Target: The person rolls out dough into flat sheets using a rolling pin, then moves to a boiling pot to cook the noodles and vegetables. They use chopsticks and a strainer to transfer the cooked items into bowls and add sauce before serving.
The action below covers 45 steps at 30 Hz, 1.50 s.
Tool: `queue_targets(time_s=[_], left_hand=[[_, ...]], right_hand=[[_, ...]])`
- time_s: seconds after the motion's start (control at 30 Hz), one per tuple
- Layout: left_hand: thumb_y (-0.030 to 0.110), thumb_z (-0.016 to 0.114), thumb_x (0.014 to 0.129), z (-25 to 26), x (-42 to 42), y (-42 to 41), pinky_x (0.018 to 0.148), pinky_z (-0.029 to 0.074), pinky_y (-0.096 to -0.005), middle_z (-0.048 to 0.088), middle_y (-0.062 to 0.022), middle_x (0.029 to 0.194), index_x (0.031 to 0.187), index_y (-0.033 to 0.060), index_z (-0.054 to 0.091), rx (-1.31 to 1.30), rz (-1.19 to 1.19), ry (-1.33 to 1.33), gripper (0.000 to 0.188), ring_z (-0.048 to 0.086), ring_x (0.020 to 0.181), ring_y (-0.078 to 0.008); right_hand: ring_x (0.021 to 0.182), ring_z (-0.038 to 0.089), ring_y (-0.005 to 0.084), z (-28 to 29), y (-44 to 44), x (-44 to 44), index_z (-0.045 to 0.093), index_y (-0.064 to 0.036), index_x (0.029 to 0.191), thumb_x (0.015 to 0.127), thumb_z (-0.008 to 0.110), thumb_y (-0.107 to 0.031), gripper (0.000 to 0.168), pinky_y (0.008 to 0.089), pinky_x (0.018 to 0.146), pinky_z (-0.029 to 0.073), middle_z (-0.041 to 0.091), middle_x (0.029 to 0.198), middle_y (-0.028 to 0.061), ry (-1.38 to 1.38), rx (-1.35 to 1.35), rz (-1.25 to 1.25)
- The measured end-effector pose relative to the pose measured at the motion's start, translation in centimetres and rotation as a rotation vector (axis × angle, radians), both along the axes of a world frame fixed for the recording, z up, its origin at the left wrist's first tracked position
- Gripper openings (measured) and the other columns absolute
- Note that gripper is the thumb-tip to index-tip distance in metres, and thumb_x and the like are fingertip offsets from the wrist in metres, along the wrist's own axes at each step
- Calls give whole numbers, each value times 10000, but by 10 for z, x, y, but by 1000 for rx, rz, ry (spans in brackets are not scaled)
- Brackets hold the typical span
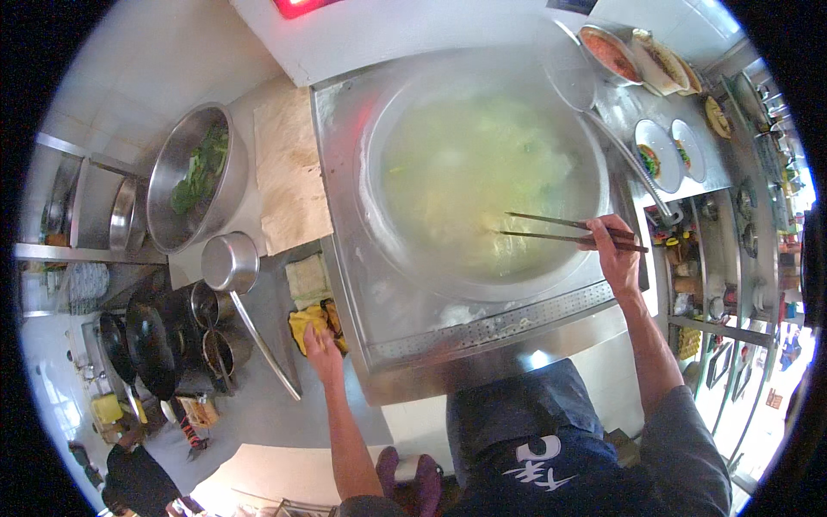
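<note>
Long dark chopsticks are gripped in my right hand (615,249), their tips over the near right part of a big steaming pot (365,194) set into a steel stove top. Pale noodle-like strands (504,249) show in the greenish, cloudy liquid by the tips; steam blurs the rest. My left hand (321,346) rests at a yellow cloth (300,323) with dark parts, left of the stove; whether its fingers grip the cloth is unclear. A folded pale cloth (307,282) lies just beyond it.
A steel bowl of leafy greens (200,171) and a long-handled saucepan (229,262) stand left. Dark woks (152,346) lie farther left, near another person (139,478). Right of the pot are a long-handled strainer (623,152), white plates with food (662,152) and a container of red food (609,55).
</note>
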<state>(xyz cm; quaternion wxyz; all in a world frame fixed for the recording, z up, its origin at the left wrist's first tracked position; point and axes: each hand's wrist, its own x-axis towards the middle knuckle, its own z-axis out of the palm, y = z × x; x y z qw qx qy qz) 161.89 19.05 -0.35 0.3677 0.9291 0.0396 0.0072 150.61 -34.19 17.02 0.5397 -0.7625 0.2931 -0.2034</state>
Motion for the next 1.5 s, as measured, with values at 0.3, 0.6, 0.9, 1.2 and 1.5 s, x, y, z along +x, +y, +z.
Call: queue_targets(time_s=[0.3,0.6,0.9,1.2,1.5], left_hand=[[117,539,951,67,-135,-9,692,558,-315,649,-140,981,1153,-37,566,-260,216,168,255,649,806,-198],[135,528,947,18,-261,-65,569,552,-289,644,-110,774,954,-22,611,-336,324,307,178,624,643,-164],[129,501,940,-37,-381,-126,523,521,-264,649,-67,754,902,26,618,-501,368,366,160,607,605,-148],[145,586,893,-62,-445,-197,453,516,-277,663,-71,732,939,54,633,-559,471,686,113,626,543,-153],[206,585,876,-128,-445,-129,436,514,-356,644,-102,714,870,53,612,-656,288,1164,155,609,527,-196]], right_hand=[[759,668,148,57,-15,-29,629,20,900,965,577,-182,218,295,654,596,669,843,88,-34,-18,-5],[736,627,105,-14,-16,13,643,26,924,944,617,-166,195,247,671,519,664,787,54,-142,-79,114],[721,639,108,22,-72,3,632,10,892,959,595,-173,198,254,640,491,637,747,44,-197,18,265],[591,431,62,2,-123,-19,626,5,851,917,643,-118,140,257,514,369,481,614,-13,-142,-91,490],[631,454,48,-10,-118,-16,601,-11,847,927,637,-98,124,233,539,403,531,730,-22,-220,304,314]])
